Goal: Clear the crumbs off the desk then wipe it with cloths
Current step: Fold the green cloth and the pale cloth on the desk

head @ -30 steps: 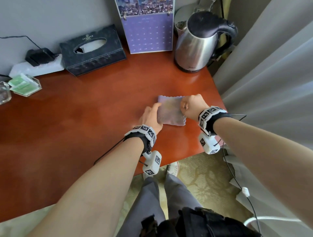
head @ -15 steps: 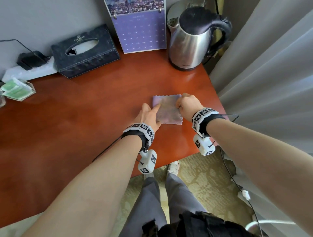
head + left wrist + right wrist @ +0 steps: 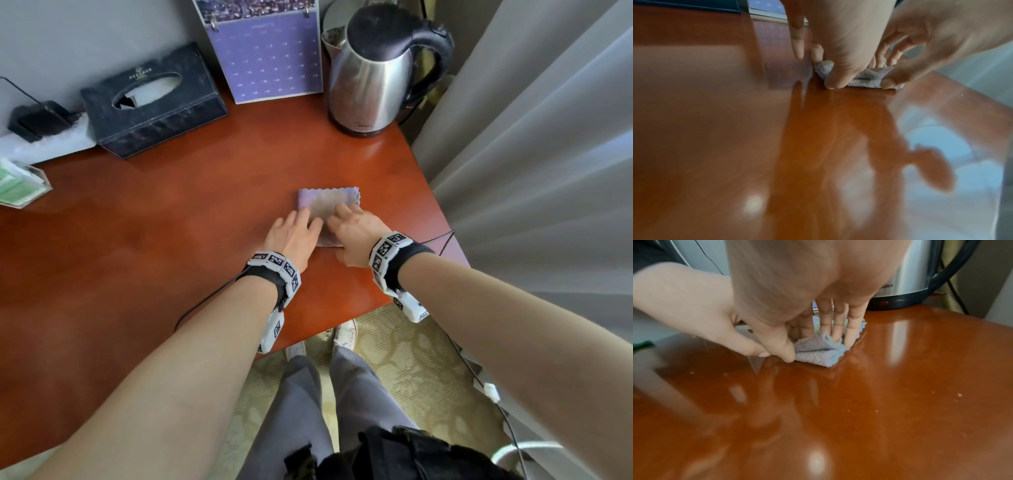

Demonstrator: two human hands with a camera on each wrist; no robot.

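A folded lilac cloth (image 3: 325,202) lies on the glossy red-brown desk (image 3: 154,246), near its right edge. Both hands lie on the cloth's near half. My left hand (image 3: 293,236) rests its fingers on the left part, and its thumb (image 3: 833,81) touches the near edge. My right hand (image 3: 356,233) presses straight fingers (image 3: 838,321) flat on the cloth (image 3: 818,353), with its thumb (image 3: 786,352) at the bunched near corner. A few pale crumbs (image 3: 959,395) lie on the desk in front of the cloth.
A steel kettle (image 3: 373,75) stands at the back right, a purple calendar (image 3: 270,58) and a dark tissue box (image 3: 154,102) to its left. A charger on a white power strip (image 3: 37,120) and a tray of green packets (image 3: 17,181) sit far left. Grey curtains (image 3: 531,154) hang beside the desk's right edge.
My right hand has opened from a fist gripping the cloth's right edge to flat fingers on top. The left hand has slid from the cloth's left edge onto it.
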